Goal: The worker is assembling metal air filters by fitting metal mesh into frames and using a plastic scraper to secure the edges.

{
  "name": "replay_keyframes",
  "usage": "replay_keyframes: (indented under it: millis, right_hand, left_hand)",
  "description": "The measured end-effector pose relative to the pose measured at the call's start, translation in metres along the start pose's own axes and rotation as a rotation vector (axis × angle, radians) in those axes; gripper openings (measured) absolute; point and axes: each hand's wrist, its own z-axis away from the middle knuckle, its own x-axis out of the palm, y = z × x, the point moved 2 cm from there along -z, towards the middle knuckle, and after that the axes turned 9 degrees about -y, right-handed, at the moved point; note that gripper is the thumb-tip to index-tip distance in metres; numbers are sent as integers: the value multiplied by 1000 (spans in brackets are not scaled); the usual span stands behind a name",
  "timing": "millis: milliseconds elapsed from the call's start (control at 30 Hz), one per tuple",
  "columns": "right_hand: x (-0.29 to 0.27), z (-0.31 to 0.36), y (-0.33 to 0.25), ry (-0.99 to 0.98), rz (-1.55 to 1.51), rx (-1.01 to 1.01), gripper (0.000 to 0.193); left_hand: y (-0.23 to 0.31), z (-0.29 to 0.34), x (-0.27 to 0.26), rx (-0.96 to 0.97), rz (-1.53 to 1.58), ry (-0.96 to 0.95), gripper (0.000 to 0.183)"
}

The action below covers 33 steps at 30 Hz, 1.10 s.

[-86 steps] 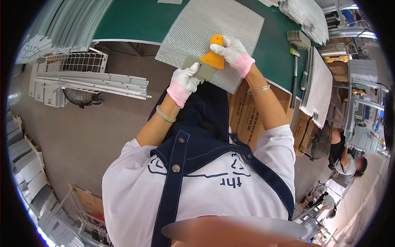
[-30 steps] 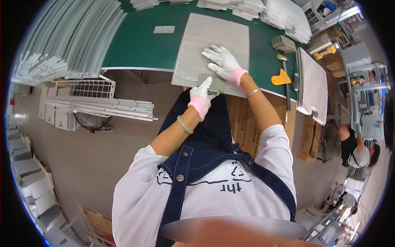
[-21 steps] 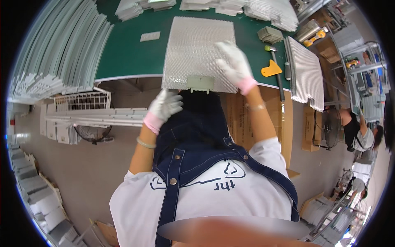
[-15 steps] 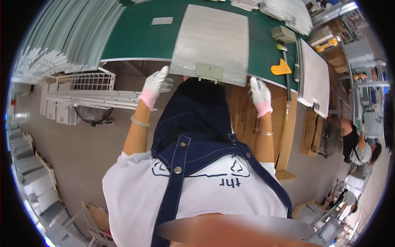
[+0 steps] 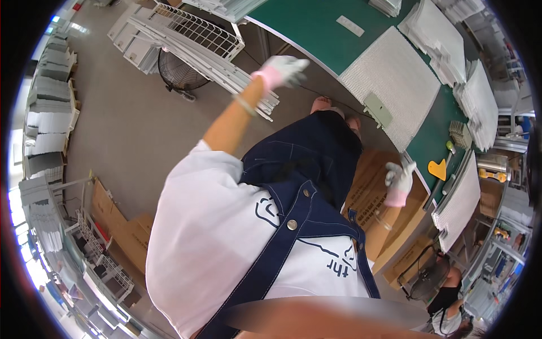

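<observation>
I count my two hands, left hand (image 5: pixel 289 70) and right hand (image 5: pixel 400 179), two gloves (image 5: pixel 271 77) and two bracelets (image 5: pixel 244 105). The counter (image 5: pixel 310 34) bears one lone silver sheet (image 5: pixel 398 76), one lone grey-green plate (image 5: pixel 378 109), one small pile of plates (image 5: pixel 460 134), one stack of silver sheets (image 5: pixel 460 198), one scraper (image 5: pixel 437 169) and one hammer (image 5: pixel 450 146). I see two fans (image 5: pixel 424 277) and one other person (image 5: pixel 450 322).

I see free air between the left hand (image 5: pixel 287 71) and the green table (image 5: pixel 316 28), but white rails (image 5: pixel 212 70) crowd that forearm. Over the flat mesh sheet (image 5: pixel 398 76) I could pass low — a green plate (image 5: pixel 378 110) lies at its near edge. Right of it, the yellow scraper (image 5: pixel 437 169), hammer (image 5: pixel 450 146) and sheet stacks (image 5: pixel 440 42) obstruct — tighter there.
</observation>
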Motion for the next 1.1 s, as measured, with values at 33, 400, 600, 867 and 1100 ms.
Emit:
replay_keyframes:
  millis: [33,400,600,867,1100]
  right_hand:
    - [-16,7,10,-41,-24,-44,66]
    - [48,40,7,-328,165,-138,39]
    - [42,42,14,-337,316,-29,33]
    - [198,26,-10,-738,-14,-583,43]
    - [119,40,-46,-836,-396,-629,43]
  left_hand:
    - [-20,4,-33,-61,-181,74,47]
    - [-97,-50,-60,-189,-1375,-186,25]
    - [21,39,-41,818,-1101,245,15]
    - [32,57,176,870,-498,350,16]
    - [-54,48,-107,400,912,860,33]
